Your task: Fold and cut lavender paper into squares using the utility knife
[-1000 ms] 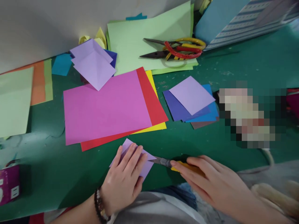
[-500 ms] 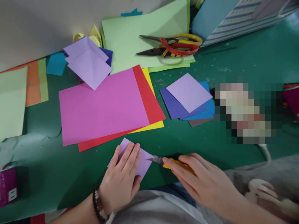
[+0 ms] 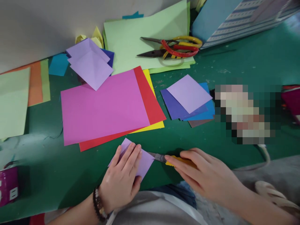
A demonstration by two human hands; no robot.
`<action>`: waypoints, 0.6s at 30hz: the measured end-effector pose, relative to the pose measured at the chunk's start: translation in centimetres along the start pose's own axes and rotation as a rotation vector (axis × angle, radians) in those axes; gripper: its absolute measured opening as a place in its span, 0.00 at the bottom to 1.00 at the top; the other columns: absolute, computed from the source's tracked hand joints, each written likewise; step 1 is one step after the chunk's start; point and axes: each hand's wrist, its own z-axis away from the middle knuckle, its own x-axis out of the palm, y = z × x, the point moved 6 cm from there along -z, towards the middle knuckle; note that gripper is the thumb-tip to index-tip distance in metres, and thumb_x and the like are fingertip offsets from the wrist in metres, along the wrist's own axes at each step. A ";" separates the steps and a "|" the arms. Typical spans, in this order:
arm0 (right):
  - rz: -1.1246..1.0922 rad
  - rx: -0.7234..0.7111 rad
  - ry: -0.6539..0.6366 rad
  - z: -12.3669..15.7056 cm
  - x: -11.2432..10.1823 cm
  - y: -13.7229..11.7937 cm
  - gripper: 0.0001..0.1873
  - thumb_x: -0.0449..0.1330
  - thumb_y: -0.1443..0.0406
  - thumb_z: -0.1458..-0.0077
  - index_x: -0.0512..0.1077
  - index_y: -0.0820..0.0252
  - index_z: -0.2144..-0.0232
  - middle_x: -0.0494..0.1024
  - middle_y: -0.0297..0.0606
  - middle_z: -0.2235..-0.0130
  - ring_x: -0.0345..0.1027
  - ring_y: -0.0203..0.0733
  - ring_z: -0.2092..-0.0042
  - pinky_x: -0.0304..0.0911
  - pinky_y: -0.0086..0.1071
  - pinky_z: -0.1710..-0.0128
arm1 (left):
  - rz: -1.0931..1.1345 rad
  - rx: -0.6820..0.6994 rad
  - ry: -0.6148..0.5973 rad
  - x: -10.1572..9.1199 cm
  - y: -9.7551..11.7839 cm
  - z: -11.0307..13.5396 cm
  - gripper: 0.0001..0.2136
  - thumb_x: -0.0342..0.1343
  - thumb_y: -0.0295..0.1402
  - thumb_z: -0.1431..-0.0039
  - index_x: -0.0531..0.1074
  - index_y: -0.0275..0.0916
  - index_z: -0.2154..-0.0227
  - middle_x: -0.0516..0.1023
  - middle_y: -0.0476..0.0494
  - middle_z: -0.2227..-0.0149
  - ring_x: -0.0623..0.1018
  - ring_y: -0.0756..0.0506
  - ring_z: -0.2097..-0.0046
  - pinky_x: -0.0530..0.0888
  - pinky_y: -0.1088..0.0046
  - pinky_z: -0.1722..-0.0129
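Observation:
A lilac square of paper (image 3: 145,163) lies turned like a diamond at the near side of the table. My left hand (image 3: 123,175) rests flat on it, fingers stretched out, covering its middle and left part. In my right hand (image 3: 201,173) is a yellow-handled utility knife (image 3: 172,160), gripped in closed fingers. Its grey pointed blade reaches left to the paper's right corner and is partly behind its edge. Just beyond my hands lies a stack of large sheets, a magenta sheet (image 3: 105,107) over a red sheet (image 3: 152,107) and a yellow one.
Lilac squares (image 3: 189,93) lie over blue paper at the right, and more lilac squares (image 3: 92,67) at the back left. Two pairs of pliers (image 3: 173,47) rest on pale green sheets (image 3: 126,40). A pixelated object (image 3: 243,114) lies right on the green table (image 3: 98,172).
My right hand and the knife have shifted slightly right and up, the blade now sitting at the upper edge near the corner. My left hand stays flat on the lilac paper.

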 end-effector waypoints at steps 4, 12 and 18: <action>-0.016 -0.017 -0.011 -0.6 -0.1 0.3 0.20 0.52 0.71 0.42 0.71 0.56 0.48 0.70 0.42 0.64 0.65 0.40 0.64 0.68 0.34 0.67 | 0.012 -0.005 -0.001 -0.3 0.0 0.0 0.28 0.46 0.39 0.37 0.56 0.28 0.37 0.54 0.37 0.33 0.53 0.38 0.33 0.42 0.56 0.33; -0.010 -0.063 -0.040 0.2 -0.8 0.4 0.19 0.51 0.71 0.41 0.73 0.55 0.51 0.71 0.41 0.65 0.65 0.38 0.64 0.67 0.31 0.66 | 0.070 0.097 -0.006 -0.7 0.4 -0.3 0.27 0.48 0.38 0.37 0.58 0.30 0.39 0.58 0.40 0.35 0.53 0.40 0.33 0.46 0.58 0.32; -0.043 -0.050 -0.052 0.5 -0.9 0.7 0.18 0.50 0.70 0.40 0.73 0.55 0.51 0.71 0.40 0.65 0.65 0.38 0.64 0.67 0.30 0.67 | 0.074 0.086 -0.009 -0.9 0.5 -0.7 0.27 0.50 0.39 0.38 0.60 0.33 0.39 0.60 0.40 0.35 0.55 0.36 0.34 0.55 0.54 0.35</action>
